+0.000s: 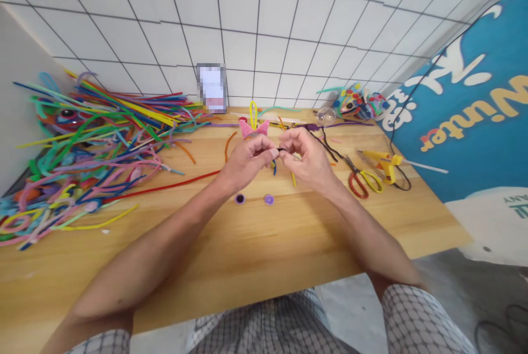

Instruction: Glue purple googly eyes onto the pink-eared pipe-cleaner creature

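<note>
Between the fingertips of my two hands is a short black pipe cleaner [281,149], mostly hidden by the fingers. My left hand [251,160] pinches it from the left, and my right hand [308,160] pinches it from the right. Just behind my left hand stands a pink fuzzy piece [248,127] with two points and a yellow loop [253,114] above it. On the table in front of my hands lie two small round purple pieces, one with a dark centre [240,198] and one all purple [269,199].
A big heap of coloured pipe cleaners [124,123] covers the left side of the wooden table [247,255]. Scissors [363,178] and a yellow glue gun [388,167] lie right. At the back are a phone [212,87], a clear ball [325,116] and decorated balls [350,102].
</note>
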Demonstrator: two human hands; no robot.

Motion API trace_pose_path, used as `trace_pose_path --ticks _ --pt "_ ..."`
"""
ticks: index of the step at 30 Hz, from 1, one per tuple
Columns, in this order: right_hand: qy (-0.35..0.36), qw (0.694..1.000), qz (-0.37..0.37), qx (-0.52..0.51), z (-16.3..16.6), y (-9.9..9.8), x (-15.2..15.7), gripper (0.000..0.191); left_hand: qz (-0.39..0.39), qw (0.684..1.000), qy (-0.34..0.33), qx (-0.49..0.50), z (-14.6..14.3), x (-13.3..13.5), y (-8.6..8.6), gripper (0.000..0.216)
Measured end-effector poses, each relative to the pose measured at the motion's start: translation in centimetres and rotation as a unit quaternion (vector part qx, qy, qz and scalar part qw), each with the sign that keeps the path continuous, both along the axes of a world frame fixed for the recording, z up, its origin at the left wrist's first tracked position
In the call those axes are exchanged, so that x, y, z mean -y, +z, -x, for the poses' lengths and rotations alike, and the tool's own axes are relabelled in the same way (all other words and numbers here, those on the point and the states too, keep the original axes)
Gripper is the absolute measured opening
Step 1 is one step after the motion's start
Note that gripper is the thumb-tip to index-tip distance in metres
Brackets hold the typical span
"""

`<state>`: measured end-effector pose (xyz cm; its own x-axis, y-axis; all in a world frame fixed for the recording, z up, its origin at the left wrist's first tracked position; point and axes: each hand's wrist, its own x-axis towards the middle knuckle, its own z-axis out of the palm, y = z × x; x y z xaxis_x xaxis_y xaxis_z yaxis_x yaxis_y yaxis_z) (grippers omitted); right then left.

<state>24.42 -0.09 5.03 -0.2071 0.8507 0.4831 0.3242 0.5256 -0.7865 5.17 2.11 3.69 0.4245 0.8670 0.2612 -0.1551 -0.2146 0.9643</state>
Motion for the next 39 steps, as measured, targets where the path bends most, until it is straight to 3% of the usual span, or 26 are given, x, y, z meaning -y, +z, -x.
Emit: trace_pose_path --ticks 3,9,15,18,23,25,32,39 --pt "0.026 0.999 0.012 0.041 -0.4 0.4 0.0 0.021 -0.032 0.997 -0.019 -0.064 0.8 -0.6 0.3 0.03" --pt "0.019 0.992 0.11 -0.056 -0.2 1.2 0.2 0.024 -0.098 0.991 0.073 -0.054 0.4 -0.1 0.2 0.021" --pt "0.001 0.99 0.138 -0.022 -0.5 1.3 0.1 0.029 -0.135 0.984 0.104 -0.047 0.2 0.5 0.5 0.017" --pt "-0.004 0.996 0.087 0.006 -0.4 1.1 0.1 0.02 -0.116 0.987 0.104 -0.034 0.1 0.5 0.5 0.017" --pt "-0.04 0.989 -0.125 0.065 0.1 1.1 0.6 0.014 0.035 0.994 0.055 0.084 -0.8 0.7 -0.2 0.021" --pt "-0.054 0.984 -0.156 0.071 0.4 1.0 0.8 0.016 0.08 0.986 0.054 0.134 -1.3 0.9 -0.5 0.024" --pt "-0.059 0.997 -0.012 -0.055 1.1 -0.3 0.8 0.018 0.088 0.971 0.105 0.193 -2.2 1.6 -1.0 0.024" --pt "-0.043 0.994 0.018 -0.1 1.8 -0.8 0.6 0.024 0.095 0.97 0.111 0.195 -2.6 2.2 -1.2 0.024"
